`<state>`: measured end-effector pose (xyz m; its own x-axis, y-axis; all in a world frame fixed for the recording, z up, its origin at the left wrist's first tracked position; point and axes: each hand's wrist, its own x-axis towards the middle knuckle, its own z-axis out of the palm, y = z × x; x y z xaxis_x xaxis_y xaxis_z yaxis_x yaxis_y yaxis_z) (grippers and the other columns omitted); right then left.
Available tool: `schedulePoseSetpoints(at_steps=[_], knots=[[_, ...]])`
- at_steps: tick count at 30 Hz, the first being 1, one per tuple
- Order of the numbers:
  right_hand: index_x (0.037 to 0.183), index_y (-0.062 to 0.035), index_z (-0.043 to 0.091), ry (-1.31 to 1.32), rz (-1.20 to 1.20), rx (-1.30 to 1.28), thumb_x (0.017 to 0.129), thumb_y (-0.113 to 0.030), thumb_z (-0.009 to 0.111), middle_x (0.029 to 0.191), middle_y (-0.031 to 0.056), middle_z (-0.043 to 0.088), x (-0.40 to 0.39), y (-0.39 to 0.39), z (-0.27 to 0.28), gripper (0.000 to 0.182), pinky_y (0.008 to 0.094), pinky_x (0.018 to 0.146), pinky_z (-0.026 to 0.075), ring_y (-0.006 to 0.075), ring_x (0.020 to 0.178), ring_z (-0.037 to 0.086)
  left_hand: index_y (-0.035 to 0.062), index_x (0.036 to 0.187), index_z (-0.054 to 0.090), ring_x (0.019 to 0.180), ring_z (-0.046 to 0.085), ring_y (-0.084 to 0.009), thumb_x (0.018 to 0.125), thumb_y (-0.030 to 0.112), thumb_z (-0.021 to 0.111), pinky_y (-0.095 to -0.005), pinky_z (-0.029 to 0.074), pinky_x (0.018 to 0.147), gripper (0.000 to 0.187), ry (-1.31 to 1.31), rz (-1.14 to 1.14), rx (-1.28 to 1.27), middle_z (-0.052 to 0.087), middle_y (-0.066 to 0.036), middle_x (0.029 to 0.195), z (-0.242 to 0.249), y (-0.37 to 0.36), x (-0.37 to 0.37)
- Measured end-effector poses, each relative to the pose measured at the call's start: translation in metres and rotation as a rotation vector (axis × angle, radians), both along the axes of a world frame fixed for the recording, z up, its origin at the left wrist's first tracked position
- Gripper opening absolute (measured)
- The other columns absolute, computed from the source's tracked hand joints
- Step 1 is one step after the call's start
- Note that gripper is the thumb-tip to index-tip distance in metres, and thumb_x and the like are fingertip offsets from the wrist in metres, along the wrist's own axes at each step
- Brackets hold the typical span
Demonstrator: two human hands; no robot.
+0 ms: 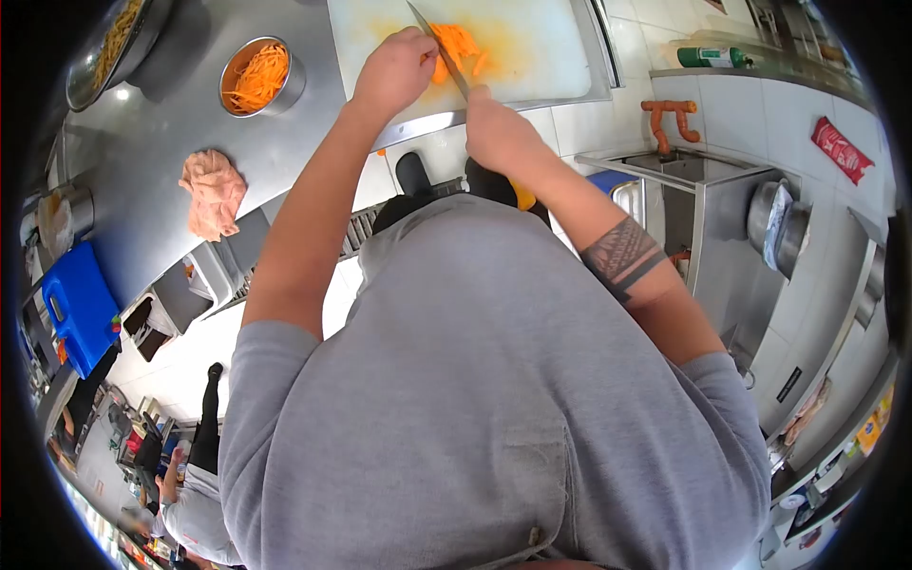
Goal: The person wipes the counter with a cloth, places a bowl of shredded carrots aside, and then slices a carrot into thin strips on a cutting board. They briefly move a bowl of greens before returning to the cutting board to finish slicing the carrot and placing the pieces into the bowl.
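Your right hand (499,133) is clenched around the handle of a knife (439,47), the blade slanting up and away over the cutting board (541,57). Just beyond, your left hand (394,71) grasps the carrot (461,46), pressing it down beside the blade (bright orange, partly cut into thin shreds). Farther left on the steel table (152,142) stands a metal bowl (261,76) of shredded carrot.
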<state>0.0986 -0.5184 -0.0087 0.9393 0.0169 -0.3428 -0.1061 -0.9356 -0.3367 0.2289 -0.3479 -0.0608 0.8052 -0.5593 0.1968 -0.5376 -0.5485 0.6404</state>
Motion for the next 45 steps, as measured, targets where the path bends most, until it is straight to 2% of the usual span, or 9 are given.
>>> schedulePoseSetpoints(at_steps=[5,10,13,25,30,36,38,42,45], knots=[[0.117,0.0104,0.053,0.464,-0.078,0.101,0.096,-0.005,0.053,0.094,0.0323,0.075,0.028,0.013,0.101,0.026,0.0531,0.078,0.061,0.0449,0.088,0.077,0.0036,0.101,0.074,0.099,0.069,-0.037,0.096,0.014,0.067,-0.045,0.057,0.086,0.014,-0.015,-0.021,0.021,0.07,-0.013,0.105,0.006,-0.002,0.002],[0.117,0.011,0.053,-0.073,0.123,0.08,0.096,-0.006,0.053,0.098,0.0312,0.075,0.012,-0.009,-0.019,0.027,0.0547,0.08,0.061,0.0456,0.089,0.077,0.0027,0.103,0.074,0.1,0.069,-0.0373,0.095,0.012,0.063,-0.0465,0.057,0.089,0.017,-0.021,-0.048,0.064,0.07,-0.013,0.107,0.003,0.0,0.002],[0.106,0.0107,0.054,0.411,-0.062,0.113,0.092,-0.001,0.056,0.1,0.0356,0.073,0.033,0.012,0.091,0.019,0.0524,0.083,0.06,0.0482,0.092,0.074,0.005,0.101,0.075,0.103,0.068,-0.0352,0.094,0.013,0.06,-0.0476,0.058,0.091,0.019,-0.001,-0.047,0.058,0.069,-0.012,0.108,0.006,-0.001,0.002],[0.117,0.0114,0.053,0.184,-0.035,0.036,0.096,-0.005,0.054,0.105,0.0329,0.075,0.003,0.013,0.012,0.027,0.0548,0.09,0.06,0.0485,0.101,0.075,0.0024,0.11,0.073,0.102,0.07,-0.0354,0.094,0.011,0.064,-0.0449,0.058,0.091,0.02,0.022,-0.093,0.044,0.071,-0.012,0.112,0.006,0.007,0.002],[0.116,0.0112,0.056,0.097,0.047,0.062,0.095,-0.004,0.055,0.1,0.0322,0.075,0.031,0.001,0.036,0.026,0.0535,0.086,0.06,0.0452,0.097,0.077,0.004,0.113,0.073,0.102,0.071,-0.0328,0.094,0.011,0.065,-0.0428,0.058,0.092,0.021,0.081,0.026,-0.106,0.07,-0.011,0.116,0.003,0.015,-0.007],[0.111,0.0099,0.054,0.503,-0.096,0.106,0.089,0.002,0.053,0.09,0.032,0.073,0.021,0.016,0.086,0.024,0.0501,0.075,0.06,0.0461,0.082,0.075,0.005,0.113,0.073,0.111,0.069,-0.0317,0.095,0.012,0.065,-0.0425,0.057,0.096,0.021,-0.028,0.074,-0.044,0.071,-0.01,0.119,-0.006,0.016,-0.013],[0.112,0.0109,0.055,0.061,-0.009,0.033,0.088,0.003,0.051,0.086,0.0283,0.073,-0.002,0.008,0.008,0.026,0.0481,0.064,0.059,0.0389,0.066,0.074,0.0052,0.113,0.073,0.114,0.068,-0.0316,0.095,0.012,0.065,-0.0429,0.057,0.097,0.021,-0.034,0.066,-0.019,0.071,-0.01,0.12,-0.007,0.016,-0.01],[0.114,0.0111,0.055,-0.136,0.138,0.073,0.087,0.002,0.051,0.086,0.0259,0.073,0.027,-0.005,0.008,0.028,0.046,0.057,0.058,0.0329,0.057,0.072,0.0054,0.113,0.073,0.115,0.066,-0.0326,0.095,0.012,0.065,-0.0435,0.056,0.098,0.022,-0.037,-0.01,0.015,0.072,-0.01,0.118,-0.007,0.019,-0.012],[0.116,0.0117,0.055,0.452,-0.008,0.01,0.087,0.002,0.052,0.086,0.0267,0.073,0.049,0.01,0.104,0.031,0.0457,0.057,0.057,0.0339,0.059,0.073,0.0058,0.113,0.074,0.115,0.066,-0.0326,0.094,0.012,0.066,-0.0431,0.056,0.098,0.021,-0.073,-0.005,0.015,0.072,-0.009,0.117,-0.014,0.016,-0.01]])
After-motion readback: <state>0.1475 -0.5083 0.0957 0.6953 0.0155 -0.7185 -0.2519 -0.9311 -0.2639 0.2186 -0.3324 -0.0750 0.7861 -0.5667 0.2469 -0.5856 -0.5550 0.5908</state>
